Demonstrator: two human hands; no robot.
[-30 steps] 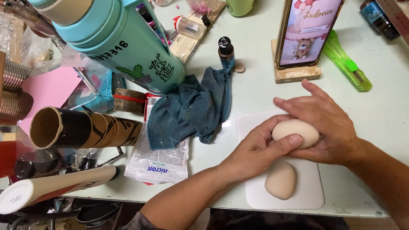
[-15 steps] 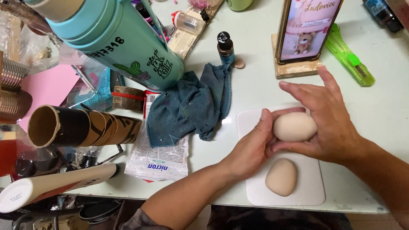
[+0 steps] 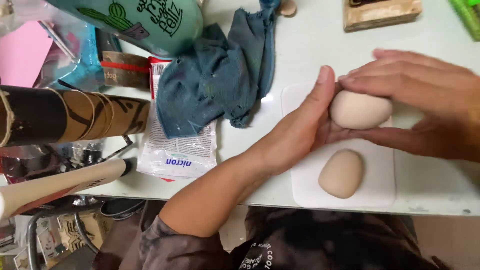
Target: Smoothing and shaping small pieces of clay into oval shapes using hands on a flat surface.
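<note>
Clay lump (image 3: 361, 110), pale and egg-shaped, sits cupped between two bare hands just above a white mat (image 3: 306, 185) at the near edge of the pale green surface (image 3: 305, 45). The left hand (image 3: 305, 127) props it from the side and beneath, palm up, thumb straight along its flank, while the right hand (image 3: 420, 100) lies over the top with fingers flat and together; the grip is a loose cradle around the lump rather than a pinch, a hold that seems suited to rounding it evenly. A second clay piece (image 3: 342, 173), flatter, rests on the mat just below the hands, apart from them. Beside the mat to the left lies a crumpled blue-grey cloth (image 3: 215, 85), close enough to wipe fingers, partly covering a white packet (image 3: 175, 150). Farther left are a brown patterned cardboard tube (image 3: 70, 117), a teal bottle (image 3: 150, 22) and, at the back, a wooden stand (image 3: 382, 12).
</note>
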